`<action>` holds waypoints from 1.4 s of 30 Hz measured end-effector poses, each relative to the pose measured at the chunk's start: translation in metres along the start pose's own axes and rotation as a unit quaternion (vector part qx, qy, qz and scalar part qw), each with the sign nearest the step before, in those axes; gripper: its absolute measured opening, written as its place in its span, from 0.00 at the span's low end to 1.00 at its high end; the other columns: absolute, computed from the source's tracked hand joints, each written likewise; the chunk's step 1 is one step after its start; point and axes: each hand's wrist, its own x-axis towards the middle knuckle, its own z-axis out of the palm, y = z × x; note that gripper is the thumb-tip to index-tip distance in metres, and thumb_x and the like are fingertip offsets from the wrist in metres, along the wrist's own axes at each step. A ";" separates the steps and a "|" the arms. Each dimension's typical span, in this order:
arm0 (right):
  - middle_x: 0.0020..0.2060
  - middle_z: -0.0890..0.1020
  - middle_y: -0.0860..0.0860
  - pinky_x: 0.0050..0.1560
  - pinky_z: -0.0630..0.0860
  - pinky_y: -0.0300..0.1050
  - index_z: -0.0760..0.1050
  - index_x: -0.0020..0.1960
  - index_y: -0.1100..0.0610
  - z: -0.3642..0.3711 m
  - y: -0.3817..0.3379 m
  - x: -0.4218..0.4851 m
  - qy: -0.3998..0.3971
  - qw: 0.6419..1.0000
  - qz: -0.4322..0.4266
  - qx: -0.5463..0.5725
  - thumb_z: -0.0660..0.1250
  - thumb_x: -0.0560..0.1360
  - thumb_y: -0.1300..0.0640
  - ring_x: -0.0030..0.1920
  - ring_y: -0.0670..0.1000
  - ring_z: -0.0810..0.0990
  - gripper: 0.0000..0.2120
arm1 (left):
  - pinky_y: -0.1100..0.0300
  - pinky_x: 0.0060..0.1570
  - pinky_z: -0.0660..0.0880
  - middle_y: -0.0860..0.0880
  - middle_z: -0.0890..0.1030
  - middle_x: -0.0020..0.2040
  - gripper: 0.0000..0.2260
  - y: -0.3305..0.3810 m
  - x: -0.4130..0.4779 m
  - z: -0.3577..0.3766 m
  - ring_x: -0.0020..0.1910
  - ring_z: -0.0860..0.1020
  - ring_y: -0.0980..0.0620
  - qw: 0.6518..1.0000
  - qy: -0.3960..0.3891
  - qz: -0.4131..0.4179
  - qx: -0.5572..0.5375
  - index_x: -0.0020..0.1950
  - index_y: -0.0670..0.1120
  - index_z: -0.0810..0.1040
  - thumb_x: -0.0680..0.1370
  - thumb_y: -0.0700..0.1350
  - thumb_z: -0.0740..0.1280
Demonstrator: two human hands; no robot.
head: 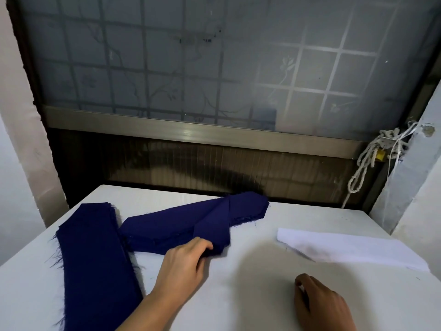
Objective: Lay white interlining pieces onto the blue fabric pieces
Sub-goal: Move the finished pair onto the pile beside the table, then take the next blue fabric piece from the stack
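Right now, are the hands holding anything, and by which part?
The left hand pinches the folded blue fabric piece at its near corner; the right hand holds nothing.

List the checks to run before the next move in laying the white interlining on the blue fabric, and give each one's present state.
1. Left hand grips the folded blue piece: ok.
2. That piece lies flat and opened out: not ok, a flap is folded over it.
3. White interlining lies uncovered on the table: ok.
4. Right hand free to fetch it: ok, nothing seen in it.
5. Interlining laid on the blue stack: not ok, none yet.
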 end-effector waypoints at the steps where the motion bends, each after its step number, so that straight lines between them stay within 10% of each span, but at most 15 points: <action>1: 0.28 0.78 0.45 0.19 0.68 0.43 0.76 0.35 0.52 0.000 -0.001 0.000 0.003 1.000 0.002 0.001 0.79 0.59 0.64 0.21 0.51 0.75 0.14 | 0.64 0.25 0.69 0.58 0.79 0.40 0.18 0.001 -0.001 0.000 0.28 0.71 0.59 1.000 -0.022 0.017 0.011 0.43 0.48 0.80 0.58 0.32 0.76; 7: 0.35 0.80 0.49 0.22 0.72 0.42 0.80 0.44 0.54 -0.006 -0.023 0.006 -0.003 0.998 -0.050 -0.024 0.79 0.55 0.60 0.29 0.50 0.79 0.18 | 0.63 0.36 0.74 0.57 0.78 0.41 0.16 0.005 -0.001 0.005 0.36 0.76 0.56 0.993 -0.068 0.077 0.057 0.46 0.51 0.82 0.60 0.44 0.73; 10: 0.48 0.81 0.50 0.43 0.80 0.43 0.78 0.58 0.55 0.000 -0.048 0.009 -0.023 0.995 -0.090 -0.035 0.73 0.62 0.55 0.45 0.52 0.81 0.24 | 0.63 0.39 0.68 0.55 0.75 0.40 0.12 0.008 -0.001 0.002 0.36 0.72 0.54 0.983 -0.070 0.135 0.107 0.42 0.50 0.83 0.66 0.45 0.61; 15: 0.66 0.75 0.42 0.75 0.54 0.46 0.64 0.70 0.47 0.024 -0.104 0.012 -0.047 0.985 -0.156 0.054 0.70 0.66 0.52 0.68 0.44 0.71 0.34 | 0.61 0.40 0.69 0.54 0.76 0.43 0.11 0.015 -0.004 0.002 0.38 0.72 0.53 0.968 -0.089 0.203 0.118 0.48 0.50 0.80 0.69 0.48 0.63; 21: 0.42 0.84 0.41 0.71 0.59 0.50 0.80 0.50 0.49 0.028 -0.104 0.017 0.032 0.978 -0.166 0.118 0.70 0.66 0.59 0.45 0.39 0.81 0.14 | 0.65 0.39 0.65 0.50 0.77 0.40 0.09 0.013 -0.003 -0.004 0.37 0.71 0.52 0.982 0.021 0.181 0.045 0.48 0.46 0.79 0.69 0.39 0.66; 29: 0.37 0.83 0.50 0.67 0.67 0.53 0.82 0.46 0.58 0.007 0.006 0.019 0.135 0.974 -0.180 -0.009 0.61 0.67 0.65 0.42 0.53 0.82 0.14 | 0.68 0.28 0.67 0.54 0.72 0.28 0.14 -0.008 -0.002 -0.011 0.26 0.72 0.55 0.953 0.202 -0.188 -0.126 0.44 0.51 0.70 0.80 0.31 0.61; 36: 0.36 0.83 0.54 0.55 0.72 0.58 0.79 0.50 0.57 -0.019 0.071 0.008 0.197 0.961 0.192 0.036 0.70 0.65 0.75 0.54 0.63 0.71 0.18 | 0.72 0.28 0.68 0.55 0.73 0.26 0.06 -0.010 0.000 -0.011 0.27 0.75 0.53 0.939 0.231 -0.228 -0.118 0.46 0.45 0.78 0.81 0.38 0.64; 42: 0.29 0.75 0.45 0.52 0.70 0.57 0.71 0.56 0.57 -0.030 0.063 0.012 0.194 0.939 0.258 0.116 0.65 0.70 0.66 0.34 0.52 0.69 0.15 | 0.59 0.32 0.73 0.52 0.81 0.32 0.09 -0.018 -0.002 -0.003 0.31 0.77 0.57 0.947 0.146 -0.280 -0.062 0.48 0.45 0.84 0.78 0.50 0.70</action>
